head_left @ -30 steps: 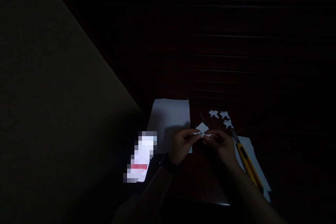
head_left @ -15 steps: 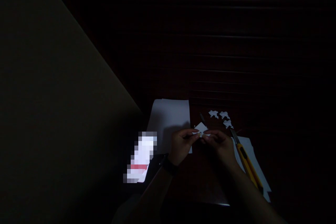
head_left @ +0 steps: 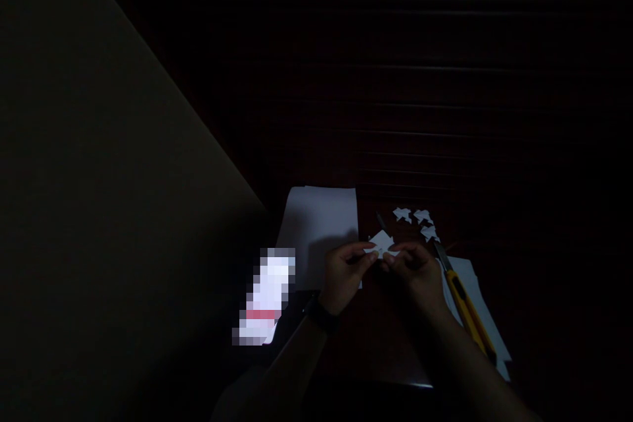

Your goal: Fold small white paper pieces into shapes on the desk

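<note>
The scene is very dark. A small folded white paper piece (head_left: 382,242) is pinched between both hands over a dark table. My left hand (head_left: 344,275), with a dark band on its wrist, grips the piece's left edge with closed fingers. From the right side my right hand (head_left: 418,270) pinches it. Three finished small folded paper shapes (head_left: 416,220) lie just beyond the hands to the right.
A white sheet (head_left: 321,224) lies flat behind my left hand. A yellow utility knife (head_left: 465,306) rests on another white sheet (head_left: 482,316) at the right. A blurred-out bright object (head_left: 266,297) sits at the left. A dark slim tool (head_left: 381,221) lies by the paper piece.
The paper piece has shifted slightly between the fingertips, its right tip now sticking out more. Both hands stay in nearly the same place.
</note>
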### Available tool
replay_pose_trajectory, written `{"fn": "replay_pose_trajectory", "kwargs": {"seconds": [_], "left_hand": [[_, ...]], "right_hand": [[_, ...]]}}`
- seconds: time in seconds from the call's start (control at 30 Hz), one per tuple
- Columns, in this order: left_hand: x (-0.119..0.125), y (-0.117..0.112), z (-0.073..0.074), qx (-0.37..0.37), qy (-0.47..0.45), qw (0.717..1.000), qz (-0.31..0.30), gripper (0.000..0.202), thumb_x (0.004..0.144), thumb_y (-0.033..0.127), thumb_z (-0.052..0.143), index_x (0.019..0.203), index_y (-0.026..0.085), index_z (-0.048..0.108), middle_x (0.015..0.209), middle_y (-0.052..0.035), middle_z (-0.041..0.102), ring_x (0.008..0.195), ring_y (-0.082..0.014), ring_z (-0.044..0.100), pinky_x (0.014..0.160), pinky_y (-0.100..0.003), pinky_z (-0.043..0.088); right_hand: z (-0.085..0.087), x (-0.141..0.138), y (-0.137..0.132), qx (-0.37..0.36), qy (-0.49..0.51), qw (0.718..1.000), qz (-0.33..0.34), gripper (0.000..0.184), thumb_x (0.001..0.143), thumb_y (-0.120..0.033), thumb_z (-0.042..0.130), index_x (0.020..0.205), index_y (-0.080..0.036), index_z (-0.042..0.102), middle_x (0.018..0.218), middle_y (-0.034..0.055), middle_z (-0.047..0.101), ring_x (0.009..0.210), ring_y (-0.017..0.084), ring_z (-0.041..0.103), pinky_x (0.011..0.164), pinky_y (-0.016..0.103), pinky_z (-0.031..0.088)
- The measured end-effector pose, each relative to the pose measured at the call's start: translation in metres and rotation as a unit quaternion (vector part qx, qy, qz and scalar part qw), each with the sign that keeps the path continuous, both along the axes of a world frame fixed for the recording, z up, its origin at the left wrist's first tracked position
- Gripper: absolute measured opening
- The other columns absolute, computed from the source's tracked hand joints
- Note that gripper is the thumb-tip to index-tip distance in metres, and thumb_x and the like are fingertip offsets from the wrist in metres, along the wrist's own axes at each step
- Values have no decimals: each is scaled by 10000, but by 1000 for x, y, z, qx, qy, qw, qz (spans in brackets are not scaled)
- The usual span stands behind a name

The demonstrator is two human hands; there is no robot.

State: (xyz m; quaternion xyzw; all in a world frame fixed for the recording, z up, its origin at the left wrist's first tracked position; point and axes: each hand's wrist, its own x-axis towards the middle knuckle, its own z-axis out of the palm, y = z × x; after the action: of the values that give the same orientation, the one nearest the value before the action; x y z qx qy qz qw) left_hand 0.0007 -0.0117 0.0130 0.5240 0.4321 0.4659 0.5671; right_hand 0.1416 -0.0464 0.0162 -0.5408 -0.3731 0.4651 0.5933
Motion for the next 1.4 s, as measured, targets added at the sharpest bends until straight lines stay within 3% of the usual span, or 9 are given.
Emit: {"fn": "replay_pose_trajectory", "kwargs": {"seconds": [0.23,0.4,0.5,0.6,0.9,1.4], "left_hand": [[-1,0,6,24,25,999,-15,335,728,292,665,1038,166,658,784,-48,670,725,-153,624,647,-224,493],[-2,0,10,37,38,998,-27,405,777,305,615,1163,185,589,790,-44,672,733,-151,616,666,-235,491],[-1,0,10,38,35,998,-23,370,798,315,587,1140,175,606,847,-60,682,761,-163,623,688,-248,498],[-1,-1,9,39,27,999,-15,352,797,317,587,1111,165,626,817,-58,690,726,-159,626,671,-247,504],[-1,-3,7,6,20,1000,8,361,781,328,604,1086,137,642,848,-90,709,714,-173,645,647,-255,518],[1,-4,10,-23,10,1000,0,428,721,347,668,1097,147,634,729,-56,701,665,-165,637,591,-230,496]], "right_hand": [[3,4,0,37,-42,998,-19,187,702,-213,713,763,-208,536,643,-29,608,601,130,601,577,237,475],[5,7,-1,16,-76,997,-23,153,702,-257,712,793,-207,599,663,-8,633,622,155,614,589,264,487],[8,9,-2,5,-137,991,-6,195,729,-294,684,910,-222,669,781,33,684,727,198,636,678,323,496],[11,11,-2,17,-174,984,25,163,740,-297,672,889,-244,709,904,44,696,851,223,633,776,351,480],[7,15,1,7,-147,985,92,86,702,-257,706,780,-232,734,869,43,685,838,214,635,756,336,490],[6,14,1,-36,-123,990,59,127,670,-328,723,734,-218,723,787,37,711,761,225,644,713,360,486]]}}
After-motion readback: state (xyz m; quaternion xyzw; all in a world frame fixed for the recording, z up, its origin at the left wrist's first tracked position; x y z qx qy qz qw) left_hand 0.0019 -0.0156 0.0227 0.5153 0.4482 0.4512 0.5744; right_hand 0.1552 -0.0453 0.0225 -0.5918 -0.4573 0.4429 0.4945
